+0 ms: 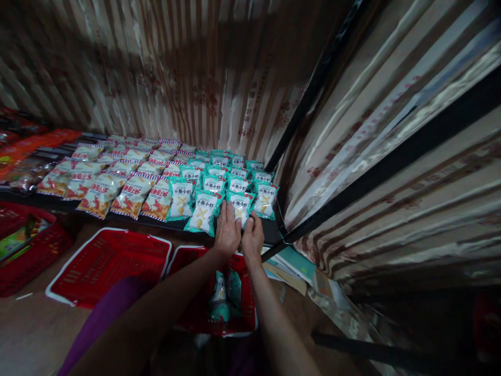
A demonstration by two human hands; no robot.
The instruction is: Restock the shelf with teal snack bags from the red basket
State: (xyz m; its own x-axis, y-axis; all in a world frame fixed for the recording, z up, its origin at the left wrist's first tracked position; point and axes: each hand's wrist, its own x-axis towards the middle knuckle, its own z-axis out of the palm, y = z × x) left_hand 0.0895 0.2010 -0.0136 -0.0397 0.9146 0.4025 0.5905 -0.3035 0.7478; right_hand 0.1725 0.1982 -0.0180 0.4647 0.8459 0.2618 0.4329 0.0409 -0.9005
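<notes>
1. Cupping a teal-and-white snack bag (240, 204) from both sides at the front of the dark shelf (271, 228), placed the left hand (227, 230) along its lower left edge and the right hand (252, 237) by its lower right corner.
2. Could not tell the firmness of either grip: saw both hands close around the bag, thumbs near its bottom seam, without clear sign of clasping or letting go.
3. Judged the front edge the chief danger, with a slack grip or a backward tug likely to drop the bag towards the red basket (246, 298) below, already holding a few teal bags (219, 298).
4. Noted a matching left-hand neighbour (203, 211) reaching to the shelf's edge; feared a sideways nudge from the left hand pushing it off.
5. Saw more teal bags (239, 184) close behind; feared too hard a forward shove, tipping or bunching the column.
6. Noted a right-hand neighbour (266, 198) just beside the right fingers, and a slanting black pole (352, 192) beyond; thought a hasty rightward swing liable to bump either.
7. Considered the puffy wrapper prone to creasing under a hard squeeze.
</notes>
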